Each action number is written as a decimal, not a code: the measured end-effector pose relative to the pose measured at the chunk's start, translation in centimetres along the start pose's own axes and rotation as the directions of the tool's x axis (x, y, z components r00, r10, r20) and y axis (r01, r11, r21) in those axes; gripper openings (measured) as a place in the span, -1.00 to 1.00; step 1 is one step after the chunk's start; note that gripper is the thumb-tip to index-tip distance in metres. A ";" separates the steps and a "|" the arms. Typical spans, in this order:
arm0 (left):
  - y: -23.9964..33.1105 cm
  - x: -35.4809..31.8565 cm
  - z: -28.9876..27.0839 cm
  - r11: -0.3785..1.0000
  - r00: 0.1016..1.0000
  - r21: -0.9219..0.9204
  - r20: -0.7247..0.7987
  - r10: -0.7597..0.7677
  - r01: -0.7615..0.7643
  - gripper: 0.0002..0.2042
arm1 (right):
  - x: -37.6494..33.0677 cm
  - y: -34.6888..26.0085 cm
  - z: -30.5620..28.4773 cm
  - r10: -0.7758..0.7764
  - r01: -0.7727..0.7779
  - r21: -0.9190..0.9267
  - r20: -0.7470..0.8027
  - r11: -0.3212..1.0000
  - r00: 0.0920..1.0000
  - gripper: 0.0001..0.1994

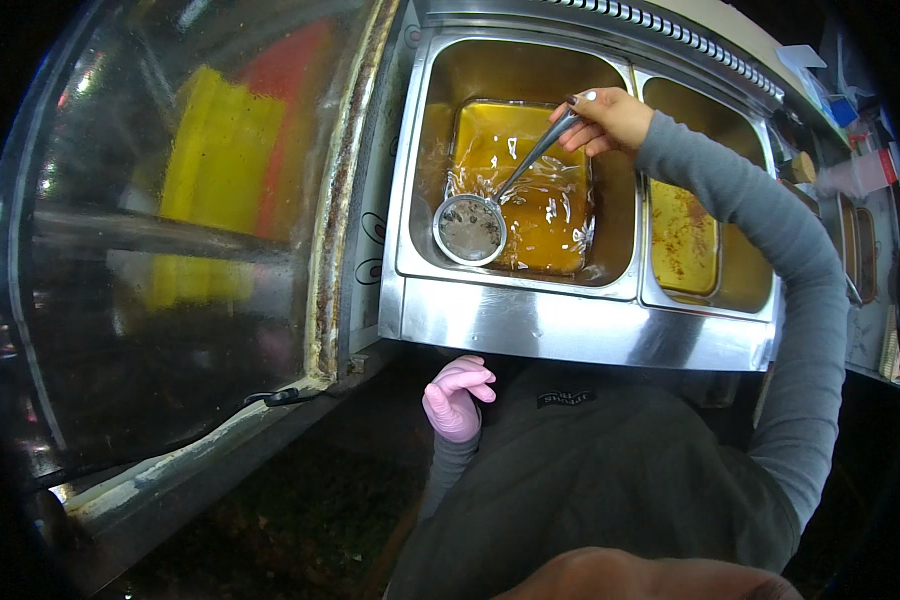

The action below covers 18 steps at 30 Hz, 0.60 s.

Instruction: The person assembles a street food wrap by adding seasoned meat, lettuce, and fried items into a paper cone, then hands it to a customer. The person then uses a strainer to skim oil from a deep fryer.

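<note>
My right hand [610, 118], bare below a grey sleeve, grips the end of a long metal handle. It belongs to a round fine-mesh strainer [470, 232], whose rimmed head is down at the left side of a deep steel basin [611, 205]. Dark specks sit on the mesh. Golden liquid, apparently oil, lies in the basin, with ripples and bright glints around the strainer. In a pink glove, my left hand [455, 398] hangs below the front steel edge, fingers loosely curled and apart, touching nothing that I can see.
A second basin [686, 240] of yellow liquid with brown bits adjoins on the right. On the left stands a cloudy panel [100, 300] with a rusty frame [338, 190]. A red-lidded container [863, 172] and other items crowd the far right.
</note>
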State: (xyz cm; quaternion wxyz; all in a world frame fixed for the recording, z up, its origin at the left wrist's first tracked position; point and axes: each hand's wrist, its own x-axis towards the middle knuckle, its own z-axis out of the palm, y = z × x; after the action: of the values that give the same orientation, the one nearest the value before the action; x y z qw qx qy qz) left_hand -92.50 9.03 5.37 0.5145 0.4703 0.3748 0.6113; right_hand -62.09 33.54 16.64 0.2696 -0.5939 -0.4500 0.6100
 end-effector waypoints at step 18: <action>0.0 0.1 0.3 1.000 1.000 0.002 0.022 -0.007 0.007 -0.32 | -0.7 -1.9 -11.2 -0.523 0.394 -0.593 -0.054 0.702 0.851 -0.66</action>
State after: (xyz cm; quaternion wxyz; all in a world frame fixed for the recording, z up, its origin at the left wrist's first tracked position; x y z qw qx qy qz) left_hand -92.22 9.10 5.42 0.5201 0.4761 0.3715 0.6039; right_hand -51.51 36.33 19.87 0.2746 -0.5776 -0.7103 0.2940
